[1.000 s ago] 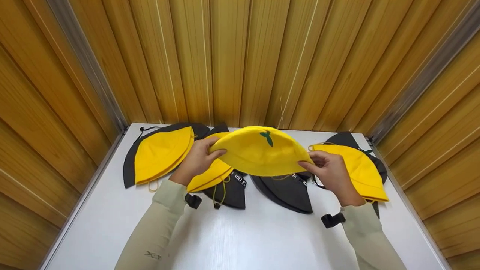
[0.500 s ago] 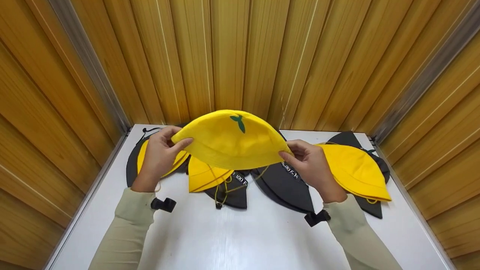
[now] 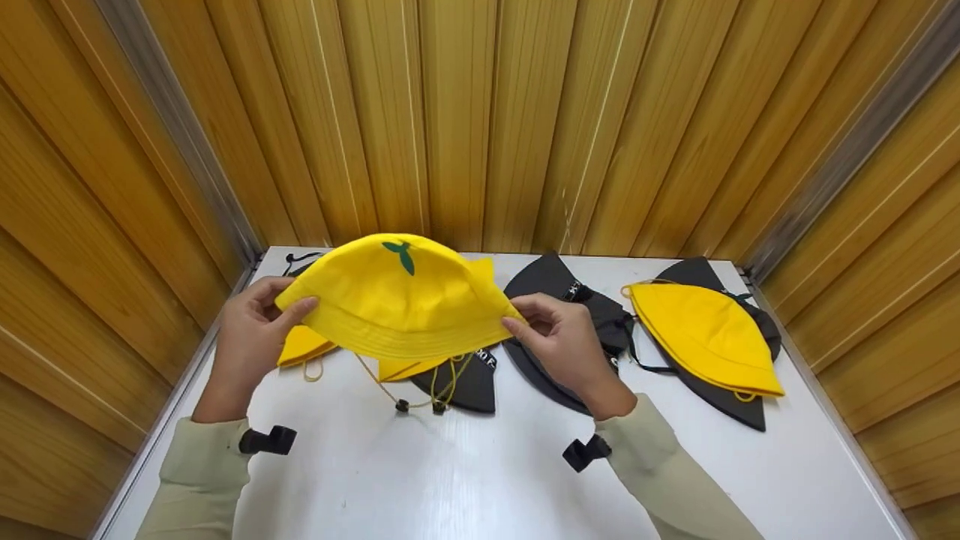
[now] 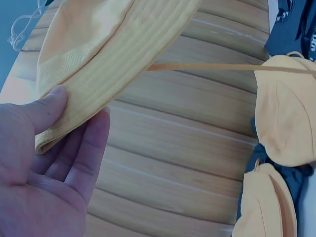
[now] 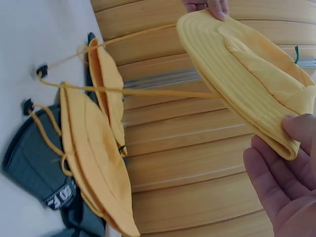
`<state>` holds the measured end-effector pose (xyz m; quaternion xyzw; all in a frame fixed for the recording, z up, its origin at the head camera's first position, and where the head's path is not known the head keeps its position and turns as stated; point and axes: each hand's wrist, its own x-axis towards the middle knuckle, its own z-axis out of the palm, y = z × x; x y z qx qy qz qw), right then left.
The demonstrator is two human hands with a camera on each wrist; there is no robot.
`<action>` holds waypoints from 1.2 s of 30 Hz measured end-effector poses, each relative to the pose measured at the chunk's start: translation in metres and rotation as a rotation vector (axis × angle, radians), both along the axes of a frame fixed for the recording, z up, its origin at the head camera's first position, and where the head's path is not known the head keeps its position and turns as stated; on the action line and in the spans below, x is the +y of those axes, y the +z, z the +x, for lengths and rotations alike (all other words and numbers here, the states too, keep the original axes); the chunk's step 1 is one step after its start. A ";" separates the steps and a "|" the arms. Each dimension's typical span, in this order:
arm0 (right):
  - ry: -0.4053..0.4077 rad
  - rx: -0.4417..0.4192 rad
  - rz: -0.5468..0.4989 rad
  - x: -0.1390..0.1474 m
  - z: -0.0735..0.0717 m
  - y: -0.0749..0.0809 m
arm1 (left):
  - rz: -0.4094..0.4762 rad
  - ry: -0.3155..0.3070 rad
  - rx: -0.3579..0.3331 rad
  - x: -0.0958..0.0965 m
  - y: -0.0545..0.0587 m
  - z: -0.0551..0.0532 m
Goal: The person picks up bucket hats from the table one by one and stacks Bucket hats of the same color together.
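A yellow bucket hat [image 3: 397,300] with a green leaf mark on its crown is held up above the table between both hands. My left hand [image 3: 251,330] pinches one end of its brim, thumb in front and fingers behind, as the left wrist view also shows. At the opposite end my right hand [image 3: 566,341] pinches the brim the same way. Folded flat along the brim, the hat lets its yellow chin cord [image 5: 163,93] hang below, with a black cord stopper [image 3: 403,406] on it. Parts of the hats behind are hidden by it.
On the white table [image 3: 420,480], a yellow hat [image 3: 705,334] lies over a black one at the right. Black hats [image 3: 547,285] lie at centre right, and more yellow and black hats lie behind the held one. Wood-look panels [image 3: 457,120] wall the back and sides.
Both hands have carried the yellow hat leftward across the table. Its brim stitching and hanging cord now show more, and the black hats at centre right have come into fuller view.
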<state>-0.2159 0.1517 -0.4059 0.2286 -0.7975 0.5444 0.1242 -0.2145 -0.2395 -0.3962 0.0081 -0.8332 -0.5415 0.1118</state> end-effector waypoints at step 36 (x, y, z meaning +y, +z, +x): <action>-0.018 -0.506 0.070 -0.068 0.033 -0.170 | -0.121 0.031 -0.656 -0.056 -0.152 0.049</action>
